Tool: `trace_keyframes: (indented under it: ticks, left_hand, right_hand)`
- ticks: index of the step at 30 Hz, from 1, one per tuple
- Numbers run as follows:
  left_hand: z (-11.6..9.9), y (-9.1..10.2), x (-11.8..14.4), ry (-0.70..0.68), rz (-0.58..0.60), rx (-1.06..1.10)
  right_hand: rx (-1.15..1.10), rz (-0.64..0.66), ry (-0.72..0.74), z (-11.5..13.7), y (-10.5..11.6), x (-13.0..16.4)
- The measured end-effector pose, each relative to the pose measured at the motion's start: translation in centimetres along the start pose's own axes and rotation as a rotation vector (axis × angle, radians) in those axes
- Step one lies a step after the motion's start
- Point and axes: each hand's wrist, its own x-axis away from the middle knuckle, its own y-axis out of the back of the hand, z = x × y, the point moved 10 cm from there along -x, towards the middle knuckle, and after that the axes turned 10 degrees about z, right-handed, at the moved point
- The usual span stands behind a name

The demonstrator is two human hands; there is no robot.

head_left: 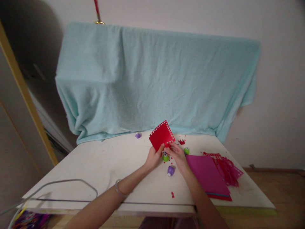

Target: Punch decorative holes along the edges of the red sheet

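A square of red paper (162, 136), with small holes punched along several edges, is held up above the table. My left hand (154, 156) pinches its lower left corner between thumb and fingers. At the lower right edge, my right hand (177, 155) has its fingers closed around a small red paper punch (167, 146), mostly covered by the fingers. Just below the hands sits a green punch (165, 157) with a big eye. Nearer to me lies a purple punch (170, 170). Red cut-out bits (172, 194) are scattered on the white table.
A purple punch (137, 135) stands at the back; a red punch (182, 142) and a green punch (186, 150) sit beyond my right hand. Magenta sheets (207, 175) and punched scraps (228, 170) lie right. A grey cable (69, 180) crosses the left; a blue cloth (162, 79) hangs behind.
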Motion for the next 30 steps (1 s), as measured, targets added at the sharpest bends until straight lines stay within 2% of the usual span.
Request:
trace_keyframes:
  ticks: [10,19,30]
  left_hand:
    - [0.24,-0.14,0.05,0.019,0.01,0.084]
    - [-0.05,-0.18,0.25,0.037,0.028,0.118]
    - [-0.04,-0.16,0.17,0.045,0.017,0.004]
  right_hand:
    - [0.012,-0.036,-0.008,0.0,0.34,-0.03]
    - [0.027,-0.008,-0.008,-0.08,-0.05,-0.02]
    - [0.019,0.013,-0.017,-0.06,-0.26,0.05]
